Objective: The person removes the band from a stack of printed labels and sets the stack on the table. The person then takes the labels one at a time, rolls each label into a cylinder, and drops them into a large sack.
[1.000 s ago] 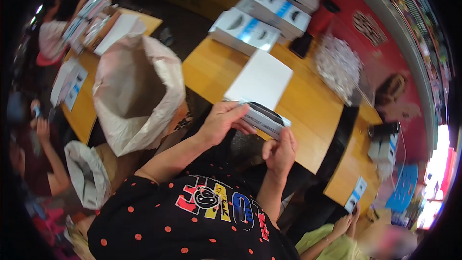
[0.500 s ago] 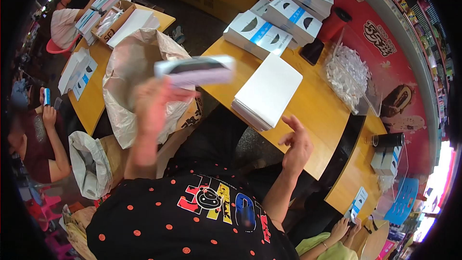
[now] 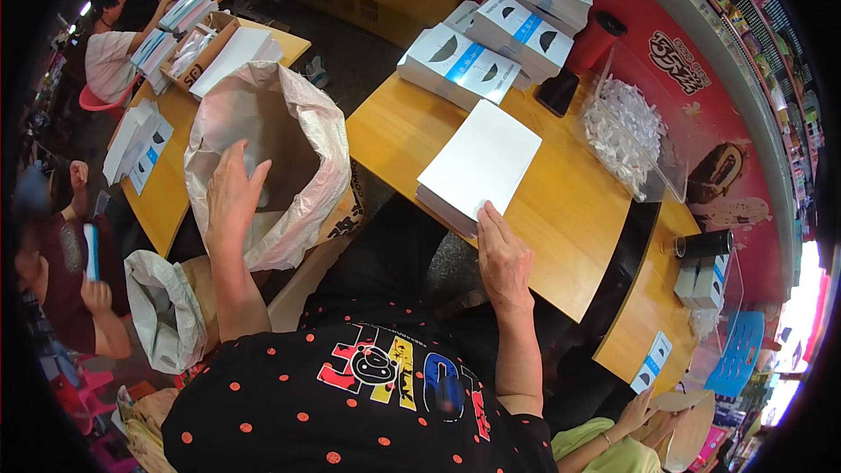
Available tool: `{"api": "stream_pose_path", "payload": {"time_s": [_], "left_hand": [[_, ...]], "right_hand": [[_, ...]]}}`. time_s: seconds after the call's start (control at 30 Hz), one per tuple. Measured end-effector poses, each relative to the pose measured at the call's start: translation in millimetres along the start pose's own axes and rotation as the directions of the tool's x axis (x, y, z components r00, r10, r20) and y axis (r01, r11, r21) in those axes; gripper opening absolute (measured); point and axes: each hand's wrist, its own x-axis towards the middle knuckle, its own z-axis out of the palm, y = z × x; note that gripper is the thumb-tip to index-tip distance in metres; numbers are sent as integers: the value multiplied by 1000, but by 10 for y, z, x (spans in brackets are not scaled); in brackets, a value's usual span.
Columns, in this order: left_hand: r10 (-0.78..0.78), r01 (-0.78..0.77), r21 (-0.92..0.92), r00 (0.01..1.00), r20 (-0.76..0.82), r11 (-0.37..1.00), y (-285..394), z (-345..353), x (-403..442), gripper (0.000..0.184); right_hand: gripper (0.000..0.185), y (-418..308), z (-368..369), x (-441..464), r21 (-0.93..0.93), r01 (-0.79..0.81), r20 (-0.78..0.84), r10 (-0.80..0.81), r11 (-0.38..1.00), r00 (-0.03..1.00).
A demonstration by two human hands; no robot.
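My left hand (image 3: 233, 197) is empty over the near side of a large whitish sack (image 3: 328, 144), its fingers and thumb spread. Inside the sack, something small and pale shows beside my fingers; I cannot make it out. A stack of white sheets or flat boxes (image 3: 482, 158) lies on the wooden table (image 3: 561, 250). My right hand (image 3: 505, 250) touches the near corner of this stack, fingers stretched out. Behind the stack lie bundles of printed white boxes with blue bands (image 3: 460, 63).
A clear bin (image 3: 624, 131) of white pieces, a black phone (image 3: 557, 92) and a red cylinder (image 3: 597, 42) stand at the back right. A smaller sack (image 3: 162, 311) is at the left. People sit at the left and lower right.
The small box left my left hand, which is now over the sack. My right hand moved onto the near corner of the white stack.
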Motion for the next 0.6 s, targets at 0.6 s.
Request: {"api": "stream_pose_path", "payload": {"time_s": [0.6], "left_hand": [[648, 875, -405, 473, 597, -267, 1302, 618, -537, 46]], "right_hand": [[23, -180, -501, -312, 529, 202, -145, -147, 825, 979]]}}
